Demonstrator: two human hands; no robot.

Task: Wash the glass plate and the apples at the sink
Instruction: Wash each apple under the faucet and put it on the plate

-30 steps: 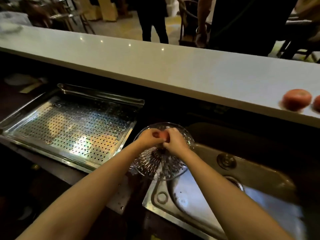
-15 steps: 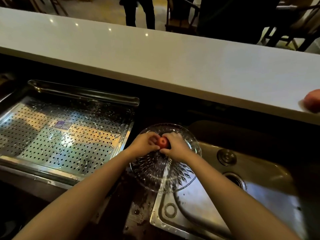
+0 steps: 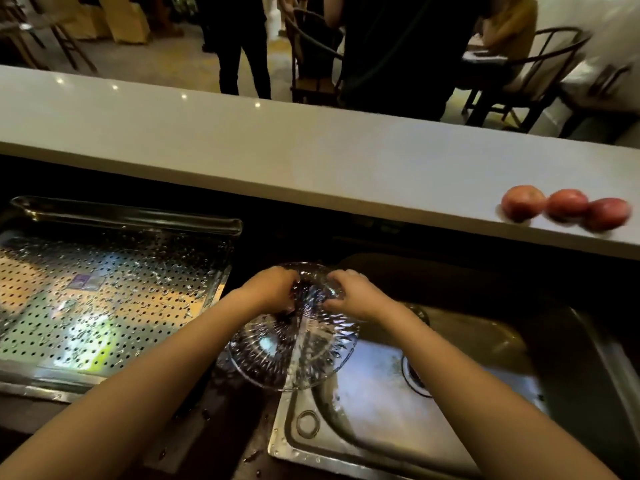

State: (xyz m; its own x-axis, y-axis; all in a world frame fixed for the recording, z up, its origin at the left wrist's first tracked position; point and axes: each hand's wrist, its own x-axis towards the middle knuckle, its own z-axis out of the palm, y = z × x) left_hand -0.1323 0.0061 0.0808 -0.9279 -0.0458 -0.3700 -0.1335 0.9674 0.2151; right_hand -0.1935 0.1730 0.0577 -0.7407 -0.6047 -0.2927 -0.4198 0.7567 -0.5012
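The clear ribbed glass plate (image 3: 294,344) lies over the left rim of the steel sink (image 3: 398,420). My left hand (image 3: 272,289) curls its fingers over the plate's far left edge. My right hand (image 3: 349,292) pinches the far right edge. The hands are apart, and no apple shows between them. Whatever lies under my left fingers is hidden. Three red apples (image 3: 564,207) sit in a row on the white counter (image 3: 311,157) at the far right, out past my right hand.
A wet perforated steel draining tray (image 3: 114,289) lies left of the sink. The sink drain (image 3: 414,377) is to the right of the plate. Beyond the counter stand people and dark chairs (image 3: 512,81).
The red apple held between both hands over the plate is no longer visible. My hands have parted and now grip the plate's far edge. The view tilted up and right, showing three apples on the counter.
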